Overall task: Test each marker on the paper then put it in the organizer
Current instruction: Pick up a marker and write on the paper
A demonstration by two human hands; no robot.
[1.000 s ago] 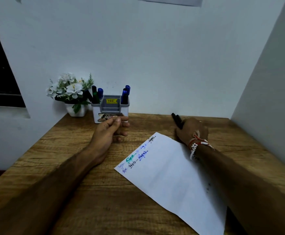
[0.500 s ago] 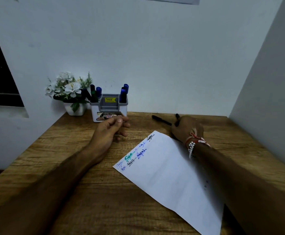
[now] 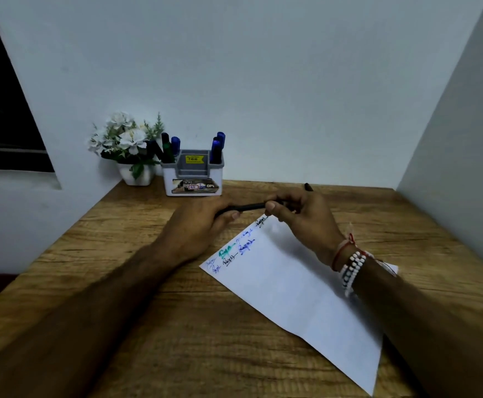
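Centre of frame: black marker (image 3: 246,207) held level, just above the far corner of the paper (image 3: 292,288). One end wrapped by the left hand (image 3: 203,222), the other pinched by the right hand (image 3: 306,216) between thumb and fingertips. Probably the uncapping before a test stroke. Pull straight along the barrel, no sideways twist; keep the cap in hand. Write on bare paper below the scribbles (image 3: 234,251). Recap firmly, then drop upright into the organizer (image 3: 193,182), upper centre-left, already part-filled. Second dark marker (image 3: 308,186) on the desk (image 3: 177,326) just beyond the right hand, seemingly awaiting its turn.
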